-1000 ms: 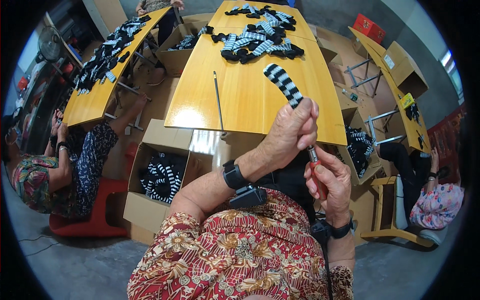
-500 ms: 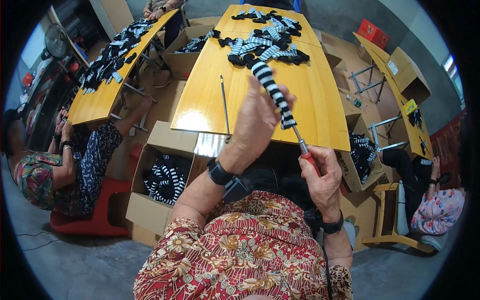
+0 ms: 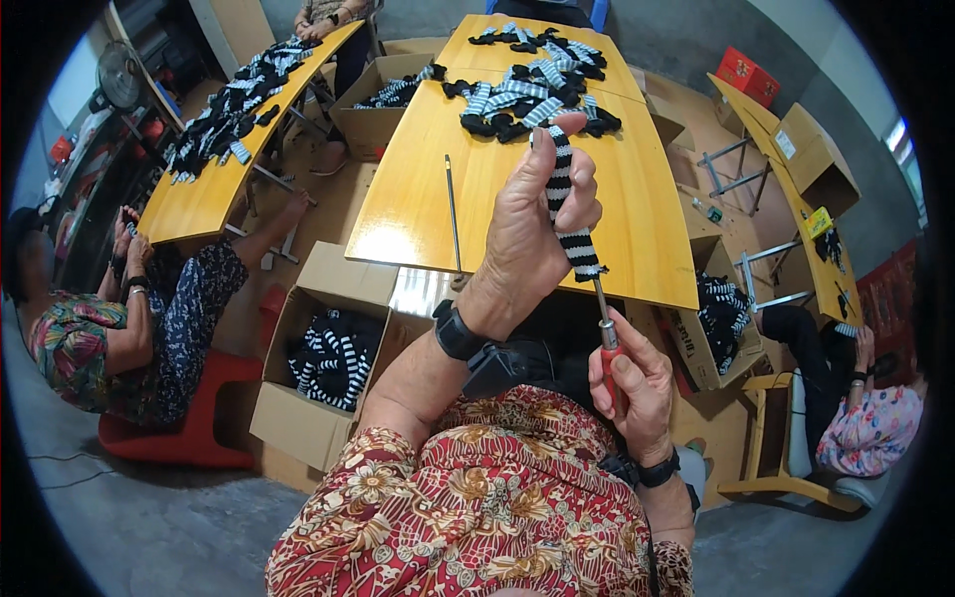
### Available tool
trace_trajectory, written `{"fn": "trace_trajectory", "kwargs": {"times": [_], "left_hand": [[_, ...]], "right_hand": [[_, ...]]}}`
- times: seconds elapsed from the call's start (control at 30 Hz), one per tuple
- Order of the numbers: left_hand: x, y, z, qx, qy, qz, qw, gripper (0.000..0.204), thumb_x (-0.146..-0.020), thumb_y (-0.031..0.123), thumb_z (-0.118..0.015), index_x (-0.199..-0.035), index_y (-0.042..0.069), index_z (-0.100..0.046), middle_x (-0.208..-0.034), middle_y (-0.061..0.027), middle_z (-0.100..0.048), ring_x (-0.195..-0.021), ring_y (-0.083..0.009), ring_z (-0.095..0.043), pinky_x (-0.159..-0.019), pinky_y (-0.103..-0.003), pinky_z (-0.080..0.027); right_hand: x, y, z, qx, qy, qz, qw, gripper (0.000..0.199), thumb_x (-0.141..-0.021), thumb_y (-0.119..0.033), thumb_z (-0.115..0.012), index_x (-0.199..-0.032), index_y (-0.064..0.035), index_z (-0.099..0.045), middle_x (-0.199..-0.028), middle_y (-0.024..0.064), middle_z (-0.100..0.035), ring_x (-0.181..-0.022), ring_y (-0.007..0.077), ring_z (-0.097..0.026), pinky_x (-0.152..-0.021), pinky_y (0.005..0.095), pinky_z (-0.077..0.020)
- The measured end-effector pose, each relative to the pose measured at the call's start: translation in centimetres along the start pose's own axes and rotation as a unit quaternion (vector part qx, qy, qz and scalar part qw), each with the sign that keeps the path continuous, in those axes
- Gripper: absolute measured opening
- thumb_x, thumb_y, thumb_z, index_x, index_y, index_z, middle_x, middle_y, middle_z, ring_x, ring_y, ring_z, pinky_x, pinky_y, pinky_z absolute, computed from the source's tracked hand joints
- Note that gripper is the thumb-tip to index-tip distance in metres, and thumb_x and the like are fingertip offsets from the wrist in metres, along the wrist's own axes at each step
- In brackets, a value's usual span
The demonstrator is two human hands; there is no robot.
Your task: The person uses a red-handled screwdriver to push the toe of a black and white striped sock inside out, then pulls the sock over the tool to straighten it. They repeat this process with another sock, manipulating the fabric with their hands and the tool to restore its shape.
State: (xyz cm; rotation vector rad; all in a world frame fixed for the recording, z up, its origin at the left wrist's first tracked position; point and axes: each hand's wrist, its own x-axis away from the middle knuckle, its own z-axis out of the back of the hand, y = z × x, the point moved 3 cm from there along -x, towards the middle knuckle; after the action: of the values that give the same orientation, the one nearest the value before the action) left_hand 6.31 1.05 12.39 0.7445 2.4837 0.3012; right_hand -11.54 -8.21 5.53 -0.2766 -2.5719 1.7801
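Observation:
A black-and-white striped knitted tube (image 3: 575,244) stands nearly upright on the thin metal shaft of a red-handled, screwdriver-like tool (image 3: 610,348). My left hand (image 3: 532,219) closes round the tube's upper part, its thumb near the top end. Below the tube's lower edge, a short piece of bare shaft shows. My right hand (image 3: 642,383) grips the red handle, with the fingers wrapped about it. The shaft's tip is hidden inside the knit. Beyond my hands, a pile of striped knitted pieces with black ends (image 3: 537,95) lies on the yellow table (image 3: 398,204).
A dark rod (image 3: 452,214) lies on the table's left part. Cardboard boxes holding striped knits stand left (image 3: 316,434) and right (image 3: 688,350) of me. Seated people work at side tables, one by a knit-covered table (image 3: 189,214) at left. A red stool (image 3: 179,423) stands at left.
My left hand has turned and closed round the striped tube, which now stands more upright. My right hand has moved slightly down with the tool.

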Motion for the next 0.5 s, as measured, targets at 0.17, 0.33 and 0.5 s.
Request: {"fn": "trace_trajectory", "kwargs": {"times": [0.17, 0.33, 0.5], "left_hand": [[0.1, 0.0, -1.6, -0.015, 0.010, -0.020, 1.000, 0.046, -0.099, 0.044, -0.042, -0.126, 0.006, -0.044, -0.070, 0.0040, -0.051, -0.046, -0.0039, -0.032, -0.049, -0.020, -0.029], [-0.3, -0.6, -2.4, -0.032, -0.022, -0.004, 0.999, 0.052, -0.098, 0.047, -0.043, -0.127, 0.004, -0.042, -0.062, 0.0055, -0.041, -0.045, -0.0021, -0.029, -0.045, -0.018, -0.025], [0.4, -0.5, -3.1, -0.081, -0.064, 0.012, 0.995, 0.054, -0.097, 0.044, -0.045, -0.130, 0.001, -0.041, -0.058, 0.0062, -0.036, -0.044, -0.0014, -0.027, -0.040, -0.018, -0.022]], "right_hand": [[0.2, 0.3, -0.4, 0.054, 0.024, 0.066, 0.996, 0.044, -0.096, -0.014, -0.054, -0.138, -0.0053, -0.046, -0.083, 0.0099, -0.061, -0.058, 0.0070, -0.051, -0.048, 0.0191, -0.0409], [-0.5, 0.0, -0.8, 0.034, 0.032, 0.086, 0.995, 0.041, -0.095, -0.010, -0.054, -0.136, -0.0043, -0.049, -0.084, 0.0087, -0.062, -0.058, 0.0078, -0.051, -0.049, 0.0202, -0.0412], [-0.6, -1.8, -0.3, 0.132, 0.016, 0.101, 0.986, 0.040, -0.093, -0.006, -0.054, -0.132, -0.0043, -0.053, -0.083, 0.0077, -0.061, -0.058, 0.0078, -0.051, -0.048, 0.0203, -0.0400]]}}
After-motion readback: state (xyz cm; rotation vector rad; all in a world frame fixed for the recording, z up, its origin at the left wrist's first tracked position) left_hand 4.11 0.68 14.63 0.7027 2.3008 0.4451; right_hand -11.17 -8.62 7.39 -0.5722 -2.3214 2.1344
